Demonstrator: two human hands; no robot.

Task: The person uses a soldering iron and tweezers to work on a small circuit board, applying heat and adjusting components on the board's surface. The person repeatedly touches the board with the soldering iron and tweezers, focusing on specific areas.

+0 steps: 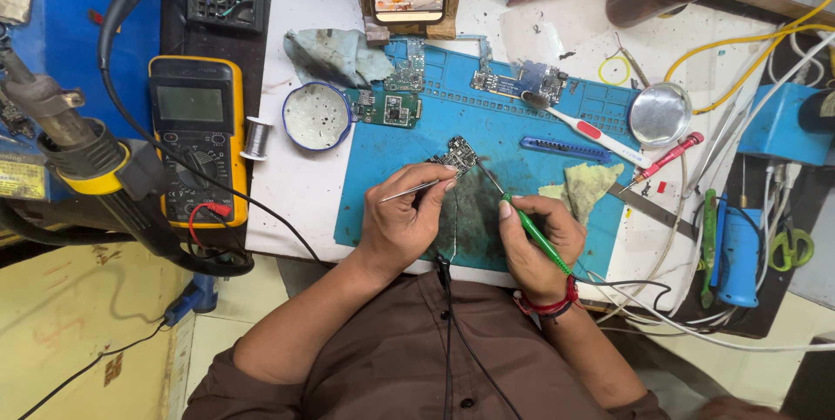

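The board [461, 156] lies on the blue mat [557, 116]; left hand [402, 220] pinches tweezers [413, 190] apparently touching it; right hand [539, 242] grips a green iron [522, 220]; light, stiff, fragile; best held by edges.

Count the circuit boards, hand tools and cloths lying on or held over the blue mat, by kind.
Circuit boards: 4, one under the hands, three at the mat's top
Hand tools: 4, tweezers, soldering iron, toothbrush, blue cutter
Cloths: 1
Total: 9
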